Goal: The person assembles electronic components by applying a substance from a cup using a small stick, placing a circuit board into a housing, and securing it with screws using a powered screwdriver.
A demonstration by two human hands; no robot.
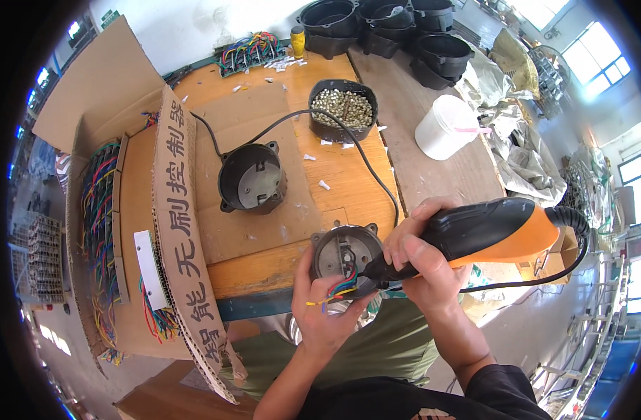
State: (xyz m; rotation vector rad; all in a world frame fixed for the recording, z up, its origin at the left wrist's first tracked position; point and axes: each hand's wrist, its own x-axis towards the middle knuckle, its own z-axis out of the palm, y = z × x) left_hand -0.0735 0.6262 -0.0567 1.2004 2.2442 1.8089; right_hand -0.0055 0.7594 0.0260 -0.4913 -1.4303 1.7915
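My left hand point(319, 316) is closed around a round black housing point(327, 259) near the table's front edge, its open side facing up. Several coloured wires point(346, 283) come out of the housing and pass by my left fingers. In my right hand point(432, 273) is an orange and black electric screwdriver point(492, 227), lying nearly level. Its tip points into the housing and is partly hidden by the wires and the rim. A second black housing point(253, 180), with a black cable attached, stands on a flat cardboard sheet point(292, 203) beyond my left hand.
A black tub point(325, 131) holds many small metal pieces. A white bucket point(443, 129) stands to the right. At left, a cardboard box point(184, 231) contains wired circuit boards. Farther back are a yellow-handled tool point(298, 43), a wired bundle point(250, 52) and stacked black housings point(439, 59).
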